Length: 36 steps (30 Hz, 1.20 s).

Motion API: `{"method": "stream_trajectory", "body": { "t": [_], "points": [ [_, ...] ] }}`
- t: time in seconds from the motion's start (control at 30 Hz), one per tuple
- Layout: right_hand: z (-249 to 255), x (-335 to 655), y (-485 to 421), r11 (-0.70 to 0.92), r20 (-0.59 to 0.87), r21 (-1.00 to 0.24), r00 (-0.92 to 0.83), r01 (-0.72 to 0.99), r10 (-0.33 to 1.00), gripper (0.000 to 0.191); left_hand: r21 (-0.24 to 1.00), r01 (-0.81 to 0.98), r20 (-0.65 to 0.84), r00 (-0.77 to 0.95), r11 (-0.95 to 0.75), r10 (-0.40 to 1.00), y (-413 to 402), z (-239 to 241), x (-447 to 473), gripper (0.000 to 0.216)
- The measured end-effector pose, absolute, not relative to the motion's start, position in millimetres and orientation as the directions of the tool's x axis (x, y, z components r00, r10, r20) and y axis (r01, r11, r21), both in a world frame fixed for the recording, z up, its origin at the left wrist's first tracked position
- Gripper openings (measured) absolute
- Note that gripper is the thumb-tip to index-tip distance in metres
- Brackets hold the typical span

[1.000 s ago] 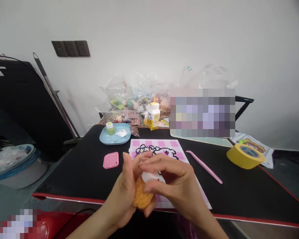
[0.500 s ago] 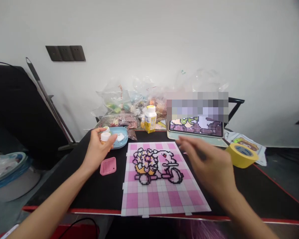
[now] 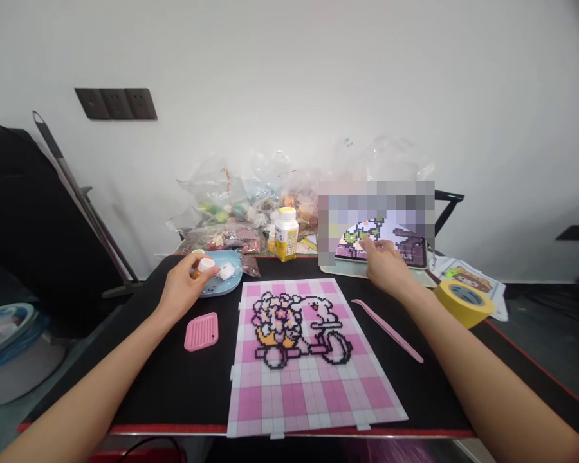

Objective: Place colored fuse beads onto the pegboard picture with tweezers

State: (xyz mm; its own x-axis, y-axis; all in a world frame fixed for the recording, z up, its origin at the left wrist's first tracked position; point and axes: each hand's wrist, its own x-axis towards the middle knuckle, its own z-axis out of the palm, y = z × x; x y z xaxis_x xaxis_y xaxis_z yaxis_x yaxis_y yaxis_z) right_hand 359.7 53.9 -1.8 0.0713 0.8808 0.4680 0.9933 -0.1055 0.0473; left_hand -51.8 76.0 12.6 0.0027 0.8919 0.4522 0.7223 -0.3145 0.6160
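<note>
My left hand point(image 3: 183, 287) is closed around a small jar with a white cap point(image 3: 204, 265), held at the edge of a light blue dish point(image 3: 229, 283). My right hand point(image 3: 385, 265) reaches to the tablet point(image 3: 405, 247) at the back, its forefinger touching the screen that shows a pixel pattern. Between my arms lies a pink checked bead pegboard point(image 3: 303, 360) with a black-outlined figure and flowers on it. A pink tweezer-like tool point(image 3: 388, 331) lies right of the board, under my right forearm's line.
A pink ridged scraper point(image 3: 201, 332) lies left of the board. A yellow tape roll point(image 3: 463, 302) sits at the right. A white and yellow bottle point(image 3: 285, 234) and bags of beads point(image 3: 231, 212) stand at the back. The black table has a red front edge point(image 3: 125, 429).
My hands were together over the board with an orange bead bag and white cap. They parted: the left carried the capped jar to the blue dish, the right swung to the tablet.
</note>
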Motion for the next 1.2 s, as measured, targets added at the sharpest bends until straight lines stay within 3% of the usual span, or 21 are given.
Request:
{"method": "stream_trajectory", "body": {
  "t": [0.27, 0.43, 0.5, 0.6, 0.87, 1.07, 1.2],
  "points": [
    [-17, 386, 71, -0.123, 0.526, 0.005, 0.102, 0.992, 0.844, 0.039, 0.564, 0.78, 0.475, -0.039, -0.27, 0.879, 76, 12, -52, 0.039],
    [-20, 392, 73, -0.119, 0.55, -0.051, 0.127, 0.992, 0.825, 0.083, 0.534, 0.797, 0.513, -0.04, -0.282, 0.857, 76, 13, -52, 0.04],
    [-20, 395, 71, -0.132, 0.563, -0.07, 0.149, 0.989, 0.813, 0.09, 0.521, 0.801, 0.535, -0.036, -0.296, 0.844, 76, 13, -52, 0.041],
    [-19, 398, 67, -0.156, 0.575, -0.09, 0.179, 0.984, 0.798, 0.086, 0.483, 0.811, 0.574, -0.008, -0.331, 0.819, 76, 12, -52, 0.04],
    [-27, 392, 68, -0.078, 0.535, -0.052, 0.093, 0.996, 0.839, 0.053, 0.319, 0.86, 0.716, 0.057, -0.399, 0.695, 72, 12, -54, 0.035],
    [-29, 390, 76, -0.019, 0.528, -0.037, 0.035, 0.999, 0.848, 0.099, 0.256, 0.875, 0.761, 0.079, -0.41, 0.644, 72, 12, -53, 0.031],
    [-34, 391, 79, -0.019, 0.525, -0.041, 0.038, 0.999, 0.85, 0.107, 0.237, 0.88, 0.774, 0.086, -0.413, 0.627, 72, 10, -53, 0.03]
  ]
}}
